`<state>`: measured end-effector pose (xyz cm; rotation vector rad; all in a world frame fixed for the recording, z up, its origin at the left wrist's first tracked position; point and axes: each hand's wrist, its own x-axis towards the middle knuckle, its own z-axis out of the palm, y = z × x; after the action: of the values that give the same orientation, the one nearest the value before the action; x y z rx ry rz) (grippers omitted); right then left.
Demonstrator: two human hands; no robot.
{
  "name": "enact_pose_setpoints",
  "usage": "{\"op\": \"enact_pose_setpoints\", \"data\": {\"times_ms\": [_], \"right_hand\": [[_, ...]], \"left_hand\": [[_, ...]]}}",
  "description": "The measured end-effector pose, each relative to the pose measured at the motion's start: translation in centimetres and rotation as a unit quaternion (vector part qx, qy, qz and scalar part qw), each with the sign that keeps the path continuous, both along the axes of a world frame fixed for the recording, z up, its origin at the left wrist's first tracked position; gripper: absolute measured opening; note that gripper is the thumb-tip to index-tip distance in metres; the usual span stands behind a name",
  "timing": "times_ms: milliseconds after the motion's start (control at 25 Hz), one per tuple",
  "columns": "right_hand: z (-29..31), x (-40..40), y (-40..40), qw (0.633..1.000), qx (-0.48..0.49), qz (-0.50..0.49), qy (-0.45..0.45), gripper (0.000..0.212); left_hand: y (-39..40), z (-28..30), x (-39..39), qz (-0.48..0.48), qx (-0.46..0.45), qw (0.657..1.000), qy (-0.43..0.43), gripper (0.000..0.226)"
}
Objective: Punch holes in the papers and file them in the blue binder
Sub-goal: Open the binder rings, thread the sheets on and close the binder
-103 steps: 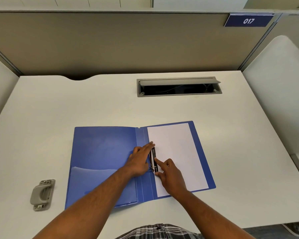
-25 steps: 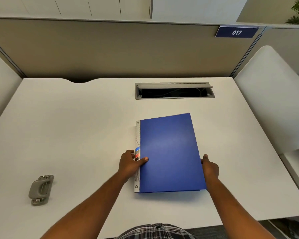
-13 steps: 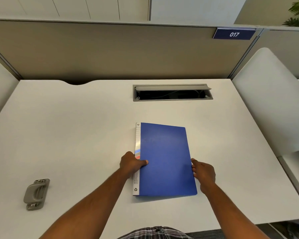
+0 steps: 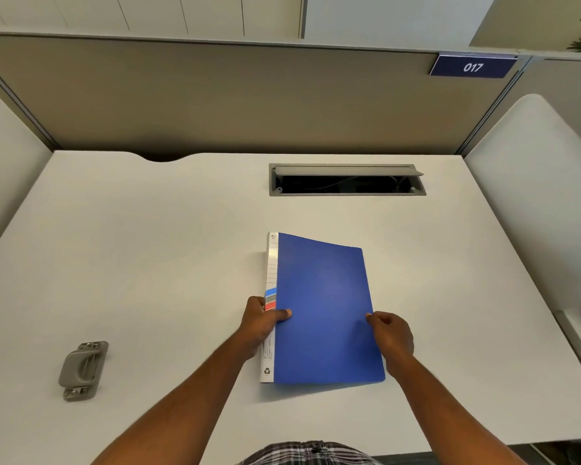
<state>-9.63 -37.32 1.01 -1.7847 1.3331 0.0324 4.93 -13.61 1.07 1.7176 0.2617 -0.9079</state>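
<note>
There the blue binder [image 4: 326, 310] lay closed on the white desk [image 4: 148, 246], its white spine to the left. The left hand [image 4: 260, 325] gripped the spine edge, thumb on the cover. The right hand [image 4: 391, 335] curled around the binder's right edge. A grey hole punch [image 4: 83, 370] sat well apart, near left.

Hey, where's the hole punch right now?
In the head view, the grey hole punch lies on the white desk, near left, well apart from the closed blue binder.
</note>
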Motion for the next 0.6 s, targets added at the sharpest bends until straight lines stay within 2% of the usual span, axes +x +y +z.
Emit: {"op": "enact_pose_setpoints", "data": {"times_ms": [80, 160, 240, 320, 440, 600], "right_hand": [[0.1, 0.5, 0.5, 1.0, -0.008, 0.007, 0.008, 0.043], [0.7, 0.8, 1.1, 0.999, 0.026, 0.027, -0.034, 0.034], [1.6, 1.3, 1.8, 0.986, 0.13, 0.03, -0.102, 0.034], [2.5, 2.1, 2.7, 0.971, 0.193, 0.017, -0.144, 0.036], [2.7, 3.9, 4.3, 0.974, 0.162, 0.03, -0.158, 0.032], [2.3, 6.8, 6.7, 0.988, 0.065, 0.072, -0.12, 0.028]], "left_hand": [[1.0, 0.3, 0.3, 0.004, -0.021, 1.0, 0.002, 0.062], [2.1, 0.8, 0.8, 0.004, -0.051, 0.999, 0.009, 0.069], [3.3, 1.3, 1.5, 0.001, -0.08, 0.997, 0.013, 0.069], [4.5, 1.7, 2.2, 0.001, -0.102, 0.995, 0.012, 0.066], [6.3, 1.9, 3.2, -0.003, -0.091, 0.996, -0.013, 0.06], [8.5, 1.6, 4.6, 0.023, -0.019, 0.998, -0.057, 0.047]]}}
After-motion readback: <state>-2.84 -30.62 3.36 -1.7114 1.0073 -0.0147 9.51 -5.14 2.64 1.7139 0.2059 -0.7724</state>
